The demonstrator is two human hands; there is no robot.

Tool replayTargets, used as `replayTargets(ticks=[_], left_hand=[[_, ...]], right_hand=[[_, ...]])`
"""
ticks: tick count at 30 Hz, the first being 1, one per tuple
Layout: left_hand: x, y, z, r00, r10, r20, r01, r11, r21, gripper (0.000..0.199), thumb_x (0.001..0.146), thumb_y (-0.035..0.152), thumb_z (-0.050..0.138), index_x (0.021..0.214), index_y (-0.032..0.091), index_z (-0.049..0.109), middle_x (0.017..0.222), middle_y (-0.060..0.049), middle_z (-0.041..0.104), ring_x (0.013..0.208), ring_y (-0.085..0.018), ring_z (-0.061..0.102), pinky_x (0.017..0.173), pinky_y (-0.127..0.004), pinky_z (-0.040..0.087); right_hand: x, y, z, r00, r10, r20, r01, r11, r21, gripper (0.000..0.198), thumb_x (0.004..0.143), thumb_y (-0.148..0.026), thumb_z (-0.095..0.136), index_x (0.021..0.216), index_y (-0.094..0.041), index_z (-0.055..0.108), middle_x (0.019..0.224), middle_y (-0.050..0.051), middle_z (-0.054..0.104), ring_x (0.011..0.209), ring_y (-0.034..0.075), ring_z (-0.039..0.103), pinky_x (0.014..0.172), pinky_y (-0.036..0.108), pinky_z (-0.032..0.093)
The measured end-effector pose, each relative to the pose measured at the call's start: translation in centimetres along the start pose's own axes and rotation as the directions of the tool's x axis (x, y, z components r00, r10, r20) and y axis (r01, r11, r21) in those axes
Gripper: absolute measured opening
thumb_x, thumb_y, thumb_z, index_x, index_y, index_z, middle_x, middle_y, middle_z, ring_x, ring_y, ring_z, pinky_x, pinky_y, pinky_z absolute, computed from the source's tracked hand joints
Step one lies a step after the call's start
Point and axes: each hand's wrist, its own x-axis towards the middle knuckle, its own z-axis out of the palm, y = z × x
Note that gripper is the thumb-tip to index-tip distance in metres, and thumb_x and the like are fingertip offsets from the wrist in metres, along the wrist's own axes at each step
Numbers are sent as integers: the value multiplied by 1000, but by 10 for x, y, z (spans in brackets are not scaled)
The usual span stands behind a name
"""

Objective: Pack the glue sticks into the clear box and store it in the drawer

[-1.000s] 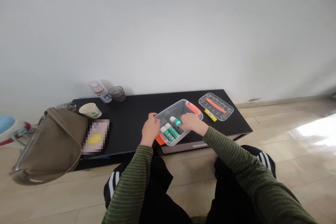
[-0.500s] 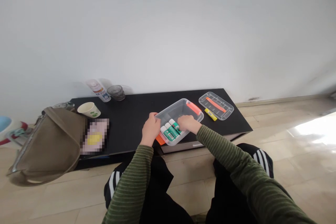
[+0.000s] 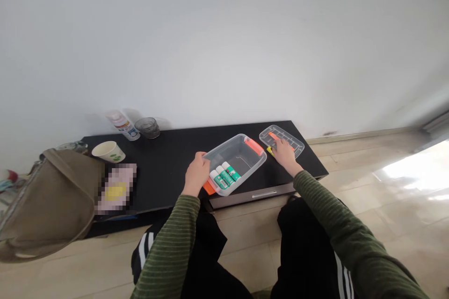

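My left hand point(image 3: 197, 174) is closed on the left rim of a clear plastic box point(image 3: 242, 139) with orange latches. Inside, three green glue sticks point(image 3: 224, 176) with white caps lie side by side at the near left end. To the right, my right hand point(image 3: 286, 156) is over a small yellow tube point(image 3: 270, 150), its fingers closed about it. Only one end of the tube shows. Just behind that hand lies the clear lid point(image 3: 298, 144) with an orange handle, partly covered by the fingers.
The black cabinet top point(image 3: 168, 159) stands against a white wall. On its left are a paper cup point(image 3: 108, 152), a dark glass point(image 3: 148, 128), a spray can point(image 3: 122, 124), a blurred-out packet point(image 3: 115, 189) and a brown bag point(image 3: 52, 196). A drawer point(image 3: 252, 197) is below the box.
My right hand has left the box's inside and moved right to the yellow tube by the lid. My left hand stays on the box rim. The whole view has shifted slightly.
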Motion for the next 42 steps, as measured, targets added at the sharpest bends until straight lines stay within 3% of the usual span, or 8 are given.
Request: replayTargets(ticks=[4, 14, 16, 19, 23, 27, 32, 42], left_hand=[[5, 1, 5, 999, 43, 7, -43, 999, -30, 33, 89, 30, 45, 121, 23, 54, 111, -12, 70, 103, -30, 65, 85, -37, 46], [26, 4, 18, 991, 132, 27, -128, 983, -135, 29, 87, 29, 48, 113, 25, 60, 107, -7, 70, 98, -23, 64, 82, -32, 46], [30, 6, 20, 989, 144, 32, -139, 981, -137, 29, 87, 30, 49, 113, 24, 60, 106, -6, 70, 96, -23, 65, 80, -31, 46], [36, 10, 23, 987, 153, 52, -145, 982, -121, 30, 87, 30, 49, 114, 24, 61, 103, -6, 70, 92, -22, 65, 76, -31, 46], [42, 18, 26, 983, 168, 76, -159, 981, -108, 29, 87, 31, 49, 112, 25, 62, 100, -6, 70, 91, -23, 64, 75, -31, 45], [46, 25, 29, 977, 193, 94, -182, 976, -119, 28, 86, 30, 49, 110, 24, 62, 99, -6, 70, 91, -23, 64, 78, -31, 46], [50, 30, 29, 962, 248, 112, -235, 965, -121, 27, 86, 26, 47, 110, 24, 60, 104, -6, 72, 98, -23, 65, 84, -32, 47], [56, 30, 30, 950, 266, 163, -251, 962, -108, 30, 85, 22, 48, 112, 24, 60, 108, -7, 72, 100, -23, 66, 87, -34, 48]], right_hand=[[-3, 21, 19, 980, 62, 189, -34, 988, -148, 33, 96, -26, 50, 127, -15, 56, 129, 19, 56, 119, 26, 56, 86, 32, 46], [-4, 18, 17, 954, 104, 280, -63, 987, -151, 37, 92, -40, 57, 102, -7, 71, 95, 19, 70, 91, 25, 68, 72, 27, 45], [-4, 22, 7, 965, 119, 233, -99, 990, -98, 34, 92, -38, 55, 94, -9, 73, 90, 16, 72, 86, 24, 68, 69, 27, 44], [-7, 21, -18, 991, 134, 19, -135, 988, 77, 32, 93, -36, 50, 95, -13, 72, 91, 12, 73, 84, 21, 68, 70, 27, 44], [-22, -12, -54, 989, -28, -148, 61, 974, 218, 32, 93, -38, 48, 104, -17, 71, 96, 8, 74, 82, 19, 67, 75, 27, 45], [-33, -64, -61, 968, -229, 99, 219, 970, 109, 27, 90, -38, 54, 100, -20, 73, 94, 5, 75, 87, 20, 68, 76, 27, 46], [-22, -101, -32, 897, -134, 421, 227, 957, -181, 35, 87, -34, 59, 109, -11, 73, 111, 19, 72, 106, 30, 67, 82, 34, 50], [-4, -101, -3, 792, -70, 607, 238, 950, -200, 41, 73, -25, 72, 113, -13, 74, 112, 20, 72, 103, 32, 70, 79, 34, 55]])
